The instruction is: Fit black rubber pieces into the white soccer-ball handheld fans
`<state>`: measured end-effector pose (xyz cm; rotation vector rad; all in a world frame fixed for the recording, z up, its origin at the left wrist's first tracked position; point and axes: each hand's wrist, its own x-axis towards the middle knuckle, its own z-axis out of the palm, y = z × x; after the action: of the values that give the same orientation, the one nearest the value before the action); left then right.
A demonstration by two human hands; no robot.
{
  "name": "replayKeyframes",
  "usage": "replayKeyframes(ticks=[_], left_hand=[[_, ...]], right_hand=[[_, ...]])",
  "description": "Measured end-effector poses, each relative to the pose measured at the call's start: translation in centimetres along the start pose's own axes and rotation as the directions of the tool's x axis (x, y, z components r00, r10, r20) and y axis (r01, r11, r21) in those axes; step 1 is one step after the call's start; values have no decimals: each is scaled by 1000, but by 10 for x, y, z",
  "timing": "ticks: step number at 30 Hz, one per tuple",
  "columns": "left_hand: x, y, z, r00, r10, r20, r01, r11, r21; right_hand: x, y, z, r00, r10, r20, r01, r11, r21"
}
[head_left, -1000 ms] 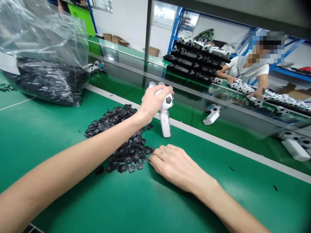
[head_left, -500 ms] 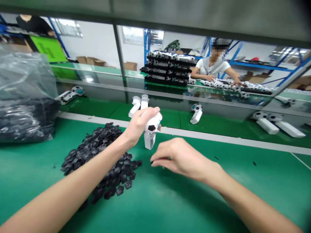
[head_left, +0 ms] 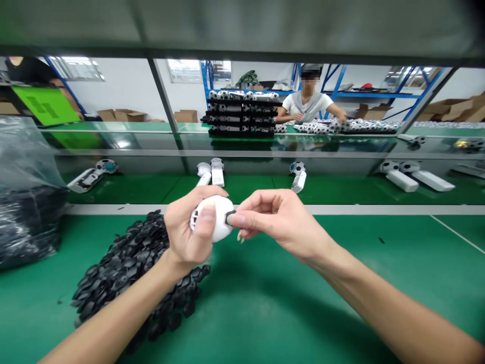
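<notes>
My left hand (head_left: pixel 189 225) is wrapped round a white ball-shaped piece (head_left: pixel 223 222), its thumb lying across the front. Dark slots show on the ball's left side. Between thumb and fingertips, my right hand (head_left: pixel 278 220) pinches a small black piece (head_left: pixel 229 217) against the ball's right side. Below and left of the hands, a heap of black five-sided pieces (head_left: pixel 125 263) lies on the green table (head_left: pixel 242 313), partly behind my left forearm.
A clear bag of black pieces (head_left: pixel 26 217) stands at the left. Ball-headed white parts (head_left: pixel 298 177) lie on the green strip (head_left: pixel 257 187) beyond the pale edge. Farther back are stacked black trays (head_left: pixel 242 119) and a person (head_left: pixel 306 103) handling similar balls.
My left hand has turned the ball part and come lower and left. My right hand has risen from the table and brought the black piece to the ball. The whole view has shifted.
</notes>
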<state>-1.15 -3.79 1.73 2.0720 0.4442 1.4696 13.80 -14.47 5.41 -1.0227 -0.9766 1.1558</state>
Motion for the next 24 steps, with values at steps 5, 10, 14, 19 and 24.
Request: replayKeyframes(ticks=[5, 10, 14, 19, 24], left_hand=[[-1, -5, -1, 986, 169, -4, -169, 986, 19], [0, 2, -3, 995, 103, 8, -103, 995, -12], [1, 6, -5, 991, 126, 43, -126, 992, 8], [5, 4, -5, 972, 216, 98, -218, 976, 11], [9, 11, -4, 940, 322, 117, -326, 945, 18]], right_hand=[[-4, -6, 1, 994, 100, 53, -100, 995, 0], [-4, -10, -3, 992, 105, 67, -102, 993, -54], [-5, -11, -4, 992, 100, 76, -93, 992, -85], [-3, -7, -5, 991, 113, 73, -106, 990, -97], [1, 3, -12, 986, 139, 89, -137, 990, -29]])
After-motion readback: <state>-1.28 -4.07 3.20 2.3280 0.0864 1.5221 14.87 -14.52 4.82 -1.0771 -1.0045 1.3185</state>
